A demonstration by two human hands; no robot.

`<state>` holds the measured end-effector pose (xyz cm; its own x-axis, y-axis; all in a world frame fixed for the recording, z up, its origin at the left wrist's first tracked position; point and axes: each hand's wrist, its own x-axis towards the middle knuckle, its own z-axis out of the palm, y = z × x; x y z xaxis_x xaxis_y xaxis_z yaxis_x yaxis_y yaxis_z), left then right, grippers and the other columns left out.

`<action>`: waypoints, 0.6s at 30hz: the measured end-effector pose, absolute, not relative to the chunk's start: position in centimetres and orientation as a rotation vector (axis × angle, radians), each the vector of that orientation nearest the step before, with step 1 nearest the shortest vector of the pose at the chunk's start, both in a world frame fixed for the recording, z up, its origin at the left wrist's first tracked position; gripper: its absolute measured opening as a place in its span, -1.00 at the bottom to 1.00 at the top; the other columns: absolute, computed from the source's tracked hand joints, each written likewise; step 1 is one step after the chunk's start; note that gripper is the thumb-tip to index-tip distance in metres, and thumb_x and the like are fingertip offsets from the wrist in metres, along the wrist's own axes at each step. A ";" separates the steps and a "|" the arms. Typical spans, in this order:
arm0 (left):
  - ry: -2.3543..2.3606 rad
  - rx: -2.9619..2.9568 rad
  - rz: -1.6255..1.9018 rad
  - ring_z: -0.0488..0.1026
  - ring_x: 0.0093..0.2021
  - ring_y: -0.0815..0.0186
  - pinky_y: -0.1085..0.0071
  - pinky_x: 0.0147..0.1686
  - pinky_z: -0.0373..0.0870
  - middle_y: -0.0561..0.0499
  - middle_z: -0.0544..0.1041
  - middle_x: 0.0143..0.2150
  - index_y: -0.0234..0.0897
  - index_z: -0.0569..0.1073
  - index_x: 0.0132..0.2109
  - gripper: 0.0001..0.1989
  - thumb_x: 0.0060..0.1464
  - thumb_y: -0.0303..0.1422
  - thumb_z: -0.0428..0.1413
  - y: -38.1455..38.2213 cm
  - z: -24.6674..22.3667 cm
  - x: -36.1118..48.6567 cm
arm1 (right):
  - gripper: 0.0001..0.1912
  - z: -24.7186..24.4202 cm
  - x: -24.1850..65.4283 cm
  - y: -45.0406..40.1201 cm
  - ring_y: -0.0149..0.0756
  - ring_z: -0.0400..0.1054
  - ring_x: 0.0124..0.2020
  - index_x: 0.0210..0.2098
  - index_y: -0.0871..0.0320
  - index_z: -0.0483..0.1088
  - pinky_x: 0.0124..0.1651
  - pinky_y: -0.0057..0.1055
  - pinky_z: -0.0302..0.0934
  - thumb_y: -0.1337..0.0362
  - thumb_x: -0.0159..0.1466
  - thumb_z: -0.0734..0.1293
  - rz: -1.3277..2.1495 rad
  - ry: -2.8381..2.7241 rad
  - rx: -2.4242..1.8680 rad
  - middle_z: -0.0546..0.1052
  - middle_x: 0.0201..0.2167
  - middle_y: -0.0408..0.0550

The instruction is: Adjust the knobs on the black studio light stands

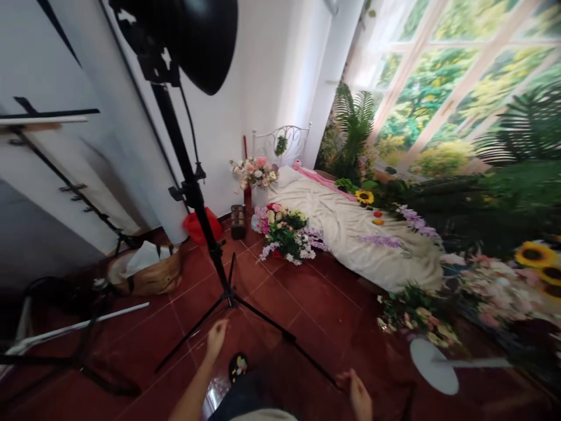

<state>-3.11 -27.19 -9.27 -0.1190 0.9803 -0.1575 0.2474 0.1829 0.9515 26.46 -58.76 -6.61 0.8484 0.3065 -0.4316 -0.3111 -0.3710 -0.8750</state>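
Low in the view, my left hand (216, 339) hangs in the air with its fingers loosely bent and nothing visible in it. It is nearest to the spread legs of a black light stand (199, 202), which carries a large black lamp reflector (205, 41) at the top. My right hand (358, 393) is at the bottom, right of my body, its fingers partly apart and holding nothing that I can see. It appears close to the end of one stand leg (307, 356); whether they touch I cannot tell. My dark shoe (238, 367) shows between the hands.
A bed with a cream cover (350, 234) stands ahead, with artificial flowers (284, 234) around it. A woven basket (153, 272) and a red bag (202, 225) sit on the left. A round white base (433, 365) lies right. Another black tripod (83, 356) is lower left.
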 end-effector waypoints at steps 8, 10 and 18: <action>1.129 1.269 1.685 0.43 -0.17 0.31 0.35 -0.13 0.38 -0.10 0.43 -0.13 -0.24 0.33 -0.05 -0.42 -0.25 -0.15 0.28 -7.4 4.3 0.3 | -0.39 -7.7 15.2 -38.5 -0.33 0.37 -0.58 -0.53 0.17 0.35 -0.54 -0.47 0.21 -0.31 0.00 0.21 1.115 -0.532 -1.711 0.51 -0.56 -0.04; 1.062 1.336 1.600 0.43 -0.26 0.33 0.39 -0.22 0.39 -0.06 0.46 -0.24 -0.26 0.38 -0.14 -0.53 -0.21 -0.15 0.26 -5.2 6.0 0.7 | -0.38 -7.3 14.0 -35.1 -0.35 0.35 -0.59 -0.53 0.18 0.34 -0.55 -0.48 0.18 -0.31 0.01 0.19 1.180 -0.624 -1.708 0.50 -0.55 -0.04; 1.174 1.244 1.340 0.20 -0.66 0.47 0.53 -0.63 0.09 0.10 0.26 -0.70 -0.33 0.32 -0.62 -0.58 -0.18 -0.05 0.18 -2.4 5.5 1.2 | -0.38 -2.2 14.1 -20.0 -0.38 0.33 -0.60 -0.48 0.20 0.33 -0.54 -0.50 0.16 -0.28 0.12 0.12 1.233 -1.038 -1.631 0.49 -0.57 -0.04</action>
